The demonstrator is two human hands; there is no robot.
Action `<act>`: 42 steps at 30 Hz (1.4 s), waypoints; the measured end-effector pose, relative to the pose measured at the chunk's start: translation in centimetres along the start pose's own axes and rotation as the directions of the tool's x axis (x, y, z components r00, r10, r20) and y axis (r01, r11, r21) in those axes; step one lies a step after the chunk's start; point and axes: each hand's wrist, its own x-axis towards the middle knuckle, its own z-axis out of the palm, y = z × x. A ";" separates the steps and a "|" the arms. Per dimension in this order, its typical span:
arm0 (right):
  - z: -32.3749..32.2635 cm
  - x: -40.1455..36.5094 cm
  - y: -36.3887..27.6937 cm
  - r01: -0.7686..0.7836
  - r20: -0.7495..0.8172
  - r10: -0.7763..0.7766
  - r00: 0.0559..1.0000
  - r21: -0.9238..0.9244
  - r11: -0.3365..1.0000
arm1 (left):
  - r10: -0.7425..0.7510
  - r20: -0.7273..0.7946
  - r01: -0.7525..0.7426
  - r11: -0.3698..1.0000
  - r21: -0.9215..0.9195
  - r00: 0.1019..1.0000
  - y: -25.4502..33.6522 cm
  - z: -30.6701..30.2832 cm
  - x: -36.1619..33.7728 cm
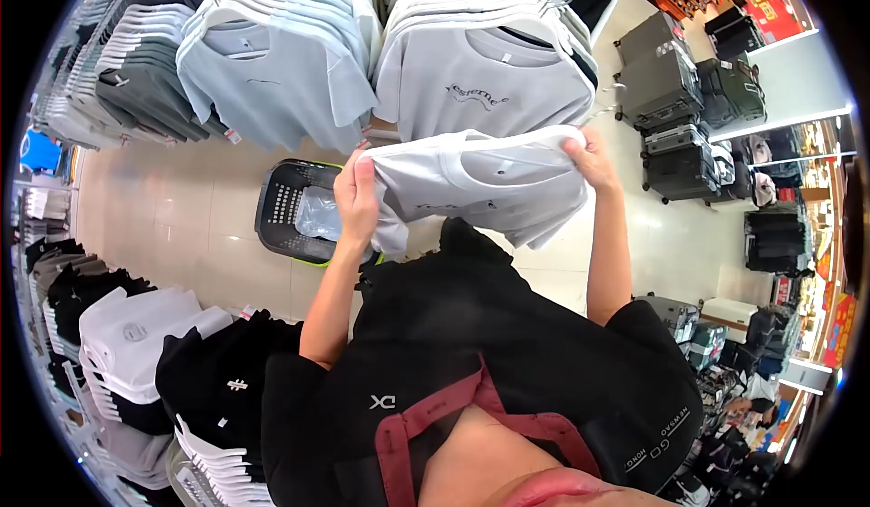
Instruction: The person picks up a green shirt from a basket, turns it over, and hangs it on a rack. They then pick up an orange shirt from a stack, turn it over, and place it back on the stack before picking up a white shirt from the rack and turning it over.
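A light grey T-shirt (489, 185) on a white hanger is held up in front of my chest, its neckline facing up and dark lettering partly folded from sight. My left hand (356, 194) grips it at one shoulder, thumb over the cloth. At the other shoulder, my right hand (594, 158) is closed on the shirt and the hanger's end. Just beyond hangs a similar grey T-shirt (480, 77) with curved lettering, first in a row on the rack. Beside it is a row of pale blue T-shirts (272, 77).
A dark shopping basket (281, 201) with a plastic-wrapped item (319, 212) sits on the tiled floor by my left forearm. Black shirts (227, 371) and white shirts (136, 335) hang at the lower left. Suitcases (662, 81) stand at the right.
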 end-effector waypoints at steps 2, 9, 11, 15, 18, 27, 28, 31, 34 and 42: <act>0.2 0.1 -1.5 0.133 -0.036 -0.131 0.991 0.077 0.988 | 0.001 -0.008 -0.001 1.000 -0.003 1.000 0.4 -1.3 0.2; -2.9 -0.2 -5.2 0.296 -0.103 -0.295 0.950 -0.012 0.955 | 0.168 -0.004 -0.167 0.983 0.078 0.986 1.9 -3.6 2.7; -2.7 -0.5 -5.4 0.338 -0.172 -0.326 0.930 0.044 0.940 | 0.170 0.033 -0.173 0.982 0.074 0.985 2.4 -3.5 3.0; -2.5 -0.9 -5.4 0.346 -0.230 -0.330 0.915 0.028 0.938 | 0.112 0.170 -0.126 0.990 0.070 0.979 3.6 -3.3 3.7; -2.2 -1.5 -6.6 0.367 -0.191 -0.363 0.912 -0.016 0.930 | 0.039 0.270 -0.057 0.997 0.058 0.962 3.7 -3.0 3.7; 1.8 -3.0 -13.2 0.385 -0.104 -0.408 0.907 -0.189 0.903 | 0.378 0.301 -0.473 0.798 0.374 0.875 7.4 2.5 3.3; 2.4 -2.9 -13.3 0.383 -0.088 -0.415 0.906 -0.252 0.889 | 0.373 0.322 -0.483 0.774 0.409 0.870 7.6 3.5 3.2; 5.8 -3.1 -15.5 0.398 -0.106 -0.461 0.881 -0.360 0.844 | 0.353 0.237 -0.425 0.721 0.548 0.905 6.6 6.1 3.5; 6.5 -2.9 -15.5 0.387 -0.164 -0.483 0.860 -0.407 0.827 | 0.341 0.128 -0.351 0.749 0.561 0.931 2.9 6.0 4.6; 7.0 -3.1 -12.6 0.251 -0.386 -0.357 0.851 -0.299 0.921 | 0.237 0.024 -0.227 0.892 0.392 0.971 3.1 5.6 4.5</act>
